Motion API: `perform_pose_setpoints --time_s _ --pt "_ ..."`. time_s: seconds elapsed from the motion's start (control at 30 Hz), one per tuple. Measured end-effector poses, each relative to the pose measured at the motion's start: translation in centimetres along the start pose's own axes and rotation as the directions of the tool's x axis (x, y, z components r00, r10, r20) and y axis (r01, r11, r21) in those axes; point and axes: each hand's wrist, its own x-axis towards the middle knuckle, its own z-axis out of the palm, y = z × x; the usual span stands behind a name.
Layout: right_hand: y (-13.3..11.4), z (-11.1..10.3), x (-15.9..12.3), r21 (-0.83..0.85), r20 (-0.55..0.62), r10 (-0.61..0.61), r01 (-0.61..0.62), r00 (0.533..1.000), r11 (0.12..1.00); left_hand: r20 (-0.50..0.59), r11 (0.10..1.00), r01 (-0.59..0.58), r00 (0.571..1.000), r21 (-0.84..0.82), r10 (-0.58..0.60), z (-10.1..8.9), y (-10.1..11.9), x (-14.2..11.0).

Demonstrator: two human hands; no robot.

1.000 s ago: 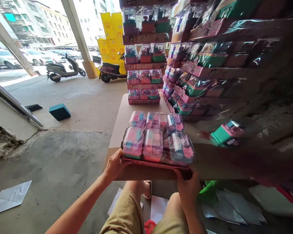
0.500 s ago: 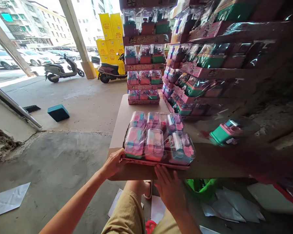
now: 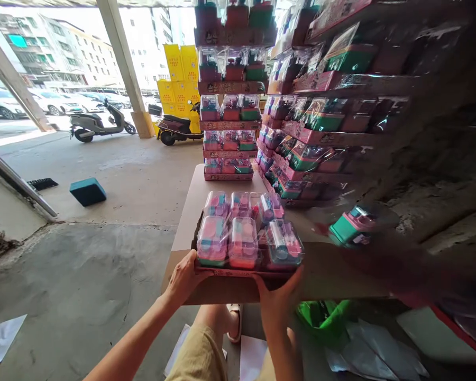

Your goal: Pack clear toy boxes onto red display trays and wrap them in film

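Observation:
A red cardboard tray [image 3: 241,273] holding several clear-domed pink and teal toy packs [image 3: 244,241] rests on the front part of a brown cardboard table [image 3: 206,190]. My left hand [image 3: 185,278] grips the tray's front left corner, fingers curled under its edge. My right hand [image 3: 280,297] holds the tray's front right edge from below, thumb and fingers spread up against it.
Stacks of the same toy trays [image 3: 228,132] rise at the table's far end and along the right [image 3: 313,127]. A loose teal toy [image 3: 351,226] lies to the right. A green bag [image 3: 321,315] and white sheets lie on the floor. Scooters [image 3: 99,120] and a teal box [image 3: 87,190] stand outside.
My right hand moved from the tray's right corner to under its front middle, then to the front right edge. The view tilted up slightly.

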Motion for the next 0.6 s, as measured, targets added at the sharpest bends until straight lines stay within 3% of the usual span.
perform_pose_setpoints --time_s 0.1,0.27,0.37,0.47,0.6 --pt "3.3 -0.9 2.1 0.147 0.083 0.035 -0.047 0.996 0.988 0.066 0.996 -0.061 0.996 -0.072 0.066 -0.3 -0.4 0.3" --pt "7.3 -2.2 4.7 0.253 0.219 -0.056 -0.001 0.974 0.967 0.083 0.968 -0.184 0.976 -0.172 0.201 -0.7 -2.0 0.0" --pt "7.9 -2.4 5.4 0.346 0.288 -0.083 -0.023 0.954 0.938 0.023 0.943 -0.254 0.964 -0.217 0.265 -0.5 -2.8 -0.9" --pt "7.5 -1.9 5.8 0.351 0.354 -0.086 -0.047 0.931 0.935 -0.111 0.97 -0.195 0.977 -0.143 0.18 -0.4 -3.0 -0.9" --pt "6.3 0.8 7.5 0.294 0.336 -0.098 -0.005 0.937 0.956 -0.026 0.974 -0.21 0.978 -0.086 0.209 -1.0 -2.6 2.3"
